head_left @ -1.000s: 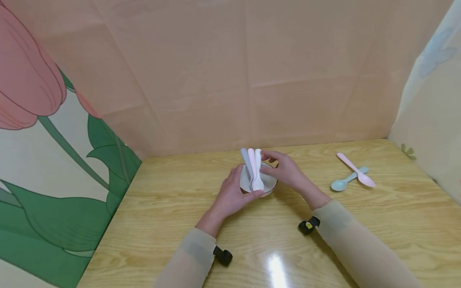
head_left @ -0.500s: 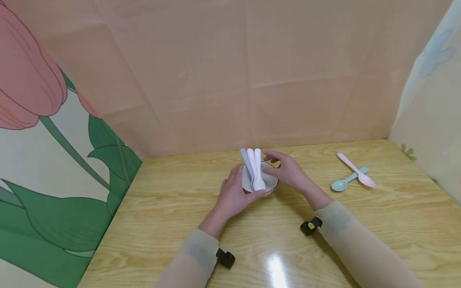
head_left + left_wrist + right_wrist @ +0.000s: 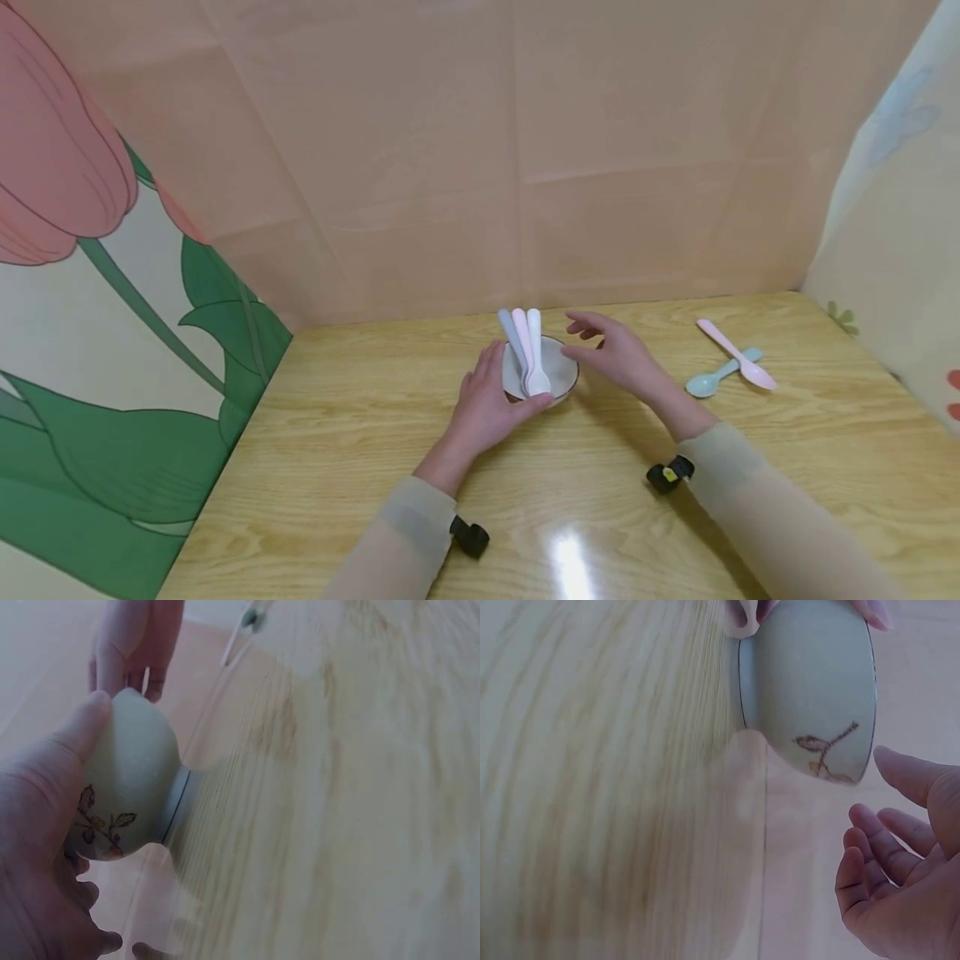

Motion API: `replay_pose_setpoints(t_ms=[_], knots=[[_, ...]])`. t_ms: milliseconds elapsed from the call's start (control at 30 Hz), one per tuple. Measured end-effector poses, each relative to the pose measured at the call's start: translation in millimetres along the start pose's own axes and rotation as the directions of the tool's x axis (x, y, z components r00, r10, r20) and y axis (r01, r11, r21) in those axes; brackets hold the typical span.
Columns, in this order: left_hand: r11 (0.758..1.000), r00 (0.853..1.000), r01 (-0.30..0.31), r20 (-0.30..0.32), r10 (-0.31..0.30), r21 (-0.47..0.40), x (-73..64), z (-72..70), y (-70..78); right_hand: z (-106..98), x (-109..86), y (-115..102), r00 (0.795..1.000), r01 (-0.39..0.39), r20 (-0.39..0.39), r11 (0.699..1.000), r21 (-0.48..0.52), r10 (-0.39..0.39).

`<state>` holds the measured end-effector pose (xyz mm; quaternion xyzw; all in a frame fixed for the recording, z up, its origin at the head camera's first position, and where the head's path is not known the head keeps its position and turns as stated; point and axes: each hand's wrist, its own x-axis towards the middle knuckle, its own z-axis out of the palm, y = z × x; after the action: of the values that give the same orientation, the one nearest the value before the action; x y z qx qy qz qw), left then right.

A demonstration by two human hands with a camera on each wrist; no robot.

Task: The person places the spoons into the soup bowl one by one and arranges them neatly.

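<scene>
At centre, the right hand (image 3: 618, 357) is withdrawing, fingers loose and empty, leaving three spoons (image 3: 527, 350) in a bowl (image 3: 559, 371) the left hand (image 3: 483, 406) is gripping.

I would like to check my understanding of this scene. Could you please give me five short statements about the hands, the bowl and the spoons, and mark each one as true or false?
1. The left hand holds the bowl at its side. True.
2. The right hand grips a spoon. False: it holds nothing and is beside the bowl, fingers loosely bent.
3. Three spoons stand leaning in the bowl, handles up. True.
4. On the table, the pale blue-green spoon lies over the loose pink spoon. False: the loose pink spoon lies across the top.
5. The bowl's outside is completely plain. False: a brown leafy twig pattern shows on it.
</scene>
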<state>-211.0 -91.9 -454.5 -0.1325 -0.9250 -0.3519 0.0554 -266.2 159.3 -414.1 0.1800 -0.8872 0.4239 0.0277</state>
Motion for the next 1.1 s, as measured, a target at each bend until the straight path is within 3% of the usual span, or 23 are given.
replay_pose_setpoints(t_ms=[200, 600, 1100], knots=[[1.0, 0.999, -0.008, -0.033, 0.009, 0.008, -0.6, 1.1, 3.0, -15.4, -9.1, 3.2, 1.0, 0.023, -0.014, 0.999, -0.04, -0.023], [0.999, 0.995, -0.027, -0.094, 0.029, 0.022, -2.3, 3.4, 3.7, -51.9, -29.0, 19.1, 1.0, -0.021, -0.008, 0.994, -0.106, 0.02], [1.0, 0.996, -0.016, -0.087, 0.016, -0.001, -3.5, 3.3, 7.0, -94.9, -51.1, 41.0, 0.997, -0.067, -0.038, 0.98, -0.187, 0.061]])
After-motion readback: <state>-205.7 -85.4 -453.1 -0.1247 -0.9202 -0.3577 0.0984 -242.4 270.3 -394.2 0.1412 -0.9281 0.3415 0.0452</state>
